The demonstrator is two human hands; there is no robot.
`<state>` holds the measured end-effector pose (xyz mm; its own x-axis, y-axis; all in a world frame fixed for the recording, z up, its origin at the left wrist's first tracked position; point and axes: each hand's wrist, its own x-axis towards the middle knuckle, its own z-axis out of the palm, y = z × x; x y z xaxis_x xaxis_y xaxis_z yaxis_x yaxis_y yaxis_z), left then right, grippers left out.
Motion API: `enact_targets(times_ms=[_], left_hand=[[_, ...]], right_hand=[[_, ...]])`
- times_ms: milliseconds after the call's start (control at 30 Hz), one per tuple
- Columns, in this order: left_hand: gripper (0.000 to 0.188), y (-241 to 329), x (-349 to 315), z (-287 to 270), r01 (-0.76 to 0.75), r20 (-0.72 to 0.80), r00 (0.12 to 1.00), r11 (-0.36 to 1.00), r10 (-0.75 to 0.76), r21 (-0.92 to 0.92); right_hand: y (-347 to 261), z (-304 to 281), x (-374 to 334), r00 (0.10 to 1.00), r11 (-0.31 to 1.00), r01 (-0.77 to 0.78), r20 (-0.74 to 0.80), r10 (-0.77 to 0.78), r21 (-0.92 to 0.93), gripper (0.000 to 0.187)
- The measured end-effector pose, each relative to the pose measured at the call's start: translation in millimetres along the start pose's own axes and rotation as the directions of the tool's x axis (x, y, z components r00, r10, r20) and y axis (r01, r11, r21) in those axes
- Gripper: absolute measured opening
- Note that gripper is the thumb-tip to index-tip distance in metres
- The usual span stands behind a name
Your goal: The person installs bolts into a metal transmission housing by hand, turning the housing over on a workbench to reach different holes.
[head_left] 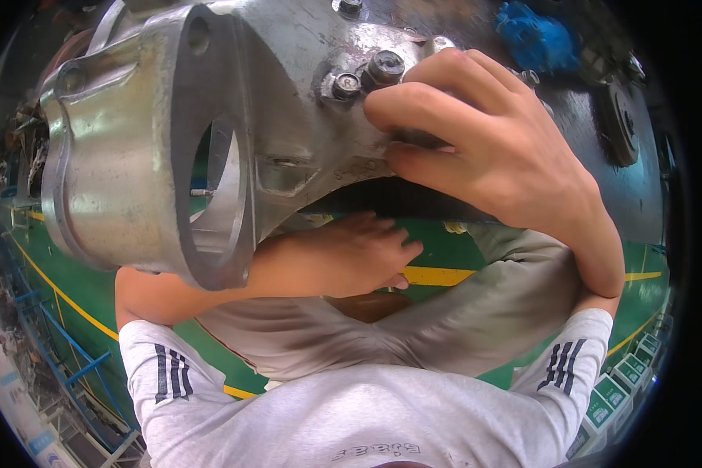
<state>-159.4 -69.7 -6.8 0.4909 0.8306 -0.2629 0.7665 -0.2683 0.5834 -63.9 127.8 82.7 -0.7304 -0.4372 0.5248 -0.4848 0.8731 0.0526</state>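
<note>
A large grey metal casting point(117, 148), with a wide round opening at its left end, spans the upper part of the view. Beside a hex bolt point(345, 84) and a bigger dark bolt point(386, 69), my right hand point(499, 148) is closed against the casting's side. Its fingers are curled with the thumb under them; whatever they hold, if anything, is hidden. Lower down, my left hand point(366, 253) lies above my lap, below the casting's edge, fingers spread and holding nothing visible. The casting's opening partly covers my left forearm.
A blue crumpled bag or wrap point(534, 35) rests on the dark metal surface point(636, 191) at the upper right, near a round dark disc point(620, 125). Blue rails point(70, 366) stand at the left. Several green-and-white boxes point(608, 398) line the lower right. Yellow lines cross the green floor.
</note>
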Motion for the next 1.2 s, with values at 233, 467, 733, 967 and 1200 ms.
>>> enact_targets(times_ms=[233,467,733,967,1200], left_hand=[[0.056,5,2,-2,0.014,0.047,0.999,1.000,-0.013,-0.018],[0.057,3,-1,-5,0.026,0.095,0.995,0.999,-0.022,-0.040],[0.054,-1,2,-1,0.045,0.089,0.995,0.999,-0.045,0.000],[0.057,-3,-1,8,0.027,0.002,1.000,1.000,-0.027,0.003],[0.058,-10,-8,25,-0.022,-0.145,0.989,0.997,0.032,0.072]], right_hand=[[-4,-1,-3,0.999,1.000,0.018,-0.043,-0.019,-0.017,0.028],[2,-36,-17,0.993,0.999,-0.051,0.107,0.052,-0.015,0.034],[-3,-32,-39,0.985,0.996,-0.064,0.156,0.074,-0.068,0.034],[0,-28,-40,0.993,0.999,-0.042,0.112,0.046,-0.035,0.035],[10,-20,-48,0.998,0.996,0.059,-0.014,-0.060,-0.068,0.033]])
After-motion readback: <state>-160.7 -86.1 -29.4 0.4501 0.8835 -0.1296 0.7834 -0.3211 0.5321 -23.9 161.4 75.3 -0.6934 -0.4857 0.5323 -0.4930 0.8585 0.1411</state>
